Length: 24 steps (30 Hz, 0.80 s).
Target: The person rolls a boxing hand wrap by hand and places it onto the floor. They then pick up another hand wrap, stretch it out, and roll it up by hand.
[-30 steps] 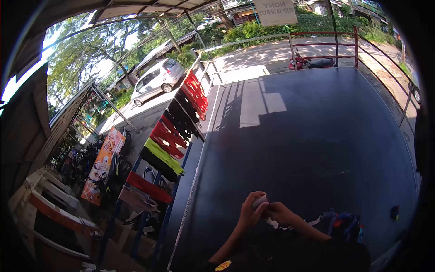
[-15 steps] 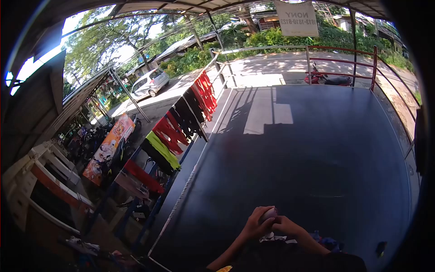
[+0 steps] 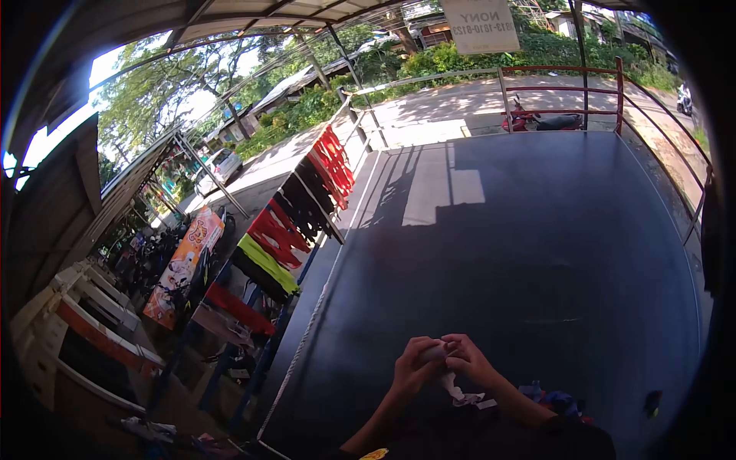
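Both hands are raised together over the dark mat near the bottom centre. My left hand (image 3: 412,368) curls its fingers around a pale, rolled hand wrap (image 3: 435,353). Against the roll's right side, my right hand (image 3: 473,366) has its fingers bent and closed on the same cloth. A whitish loose tail (image 3: 458,395) of the wrap hangs below the hands. Fingers cover part of the roll. A blue and red bundle of cloth (image 3: 553,400) lies on the mat just beyond my right forearm.
A boxing ring mat (image 3: 491,268) spreads ahead, bordered by a white rope (image 3: 295,354) on the left. Red, black and lime cloths (image 3: 270,259) hang over the left ropes. Red rails (image 3: 563,113) stand at the far corner, and a small dark object (image 3: 652,403) lies at right.
My hands have risen slightly and shifted left with the roll. More of the loose tail now hangs below them. Outside, the car has moved left along the road; a motorbike appears at far right.
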Each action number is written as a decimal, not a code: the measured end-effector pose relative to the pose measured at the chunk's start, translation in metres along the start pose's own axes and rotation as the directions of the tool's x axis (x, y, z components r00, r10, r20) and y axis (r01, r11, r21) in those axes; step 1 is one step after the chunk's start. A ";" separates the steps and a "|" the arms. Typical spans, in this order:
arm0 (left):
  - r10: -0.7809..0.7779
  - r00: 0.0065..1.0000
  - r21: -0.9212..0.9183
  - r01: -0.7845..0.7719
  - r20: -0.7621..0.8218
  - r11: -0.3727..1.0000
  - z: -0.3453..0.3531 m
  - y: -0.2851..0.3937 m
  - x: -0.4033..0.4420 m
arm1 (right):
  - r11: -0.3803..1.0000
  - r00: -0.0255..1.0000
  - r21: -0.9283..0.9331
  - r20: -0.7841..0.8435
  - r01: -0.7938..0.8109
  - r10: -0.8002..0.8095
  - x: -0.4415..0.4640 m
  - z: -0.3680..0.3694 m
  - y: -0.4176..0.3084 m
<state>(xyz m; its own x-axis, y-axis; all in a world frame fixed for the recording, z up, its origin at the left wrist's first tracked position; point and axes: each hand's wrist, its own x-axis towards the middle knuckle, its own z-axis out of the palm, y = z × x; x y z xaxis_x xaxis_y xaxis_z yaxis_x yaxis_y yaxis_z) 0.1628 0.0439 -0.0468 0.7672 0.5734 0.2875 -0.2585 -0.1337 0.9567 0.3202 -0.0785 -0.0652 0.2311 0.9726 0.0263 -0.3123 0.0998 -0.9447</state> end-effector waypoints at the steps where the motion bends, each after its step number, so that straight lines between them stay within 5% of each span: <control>1: -0.002 1.000 0.001 0.002 0.011 1.000 0.000 0.003 0.001 | 0.999 0.999 0.022 -0.026 -0.024 0.024 0.000 -0.001 -0.010; 3: 0.023 0.989 0.270 -0.061 0.144 0.961 0.001 0.008 0.004 | 0.997 0.999 -0.070 -0.050 -0.020 0.017 0.000 0.002 -0.025; 7: 0.044 0.974 0.349 -0.123 0.224 0.929 0.000 0.004 0.003 | 0.975 0.996 -0.221 -0.087 -0.005 -0.015 -0.004 0.005 -0.032; 9: -0.173 0.982 -0.004 0.174 0.079 0.985 0.006 0.007 -0.004 | 0.985 0.996 -0.174 -0.094 -0.009 -0.007 -0.001 0.001 -0.020; 10: -0.253 0.966 -0.040 0.255 0.045 0.966 0.006 0.013 -0.003 | 0.990 0.994 -0.141 -0.106 -0.012 -0.004 -0.001 0.003 -0.021; 24: -0.392 0.920 -0.427 0.350 -0.012 0.834 -0.016 -0.006 -0.032 | 0.840 0.974 -0.499 0.032 0.211 -0.226 -0.005 0.034 -0.021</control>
<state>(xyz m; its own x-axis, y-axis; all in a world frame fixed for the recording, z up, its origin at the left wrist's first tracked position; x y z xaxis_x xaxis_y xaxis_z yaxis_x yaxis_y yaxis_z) 0.1305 0.0396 -0.0626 0.8000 0.5895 -0.1114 -0.1978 0.4345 0.8787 0.2945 -0.0783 -0.0348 0.2663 0.9311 0.2492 0.2463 0.1842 -0.9515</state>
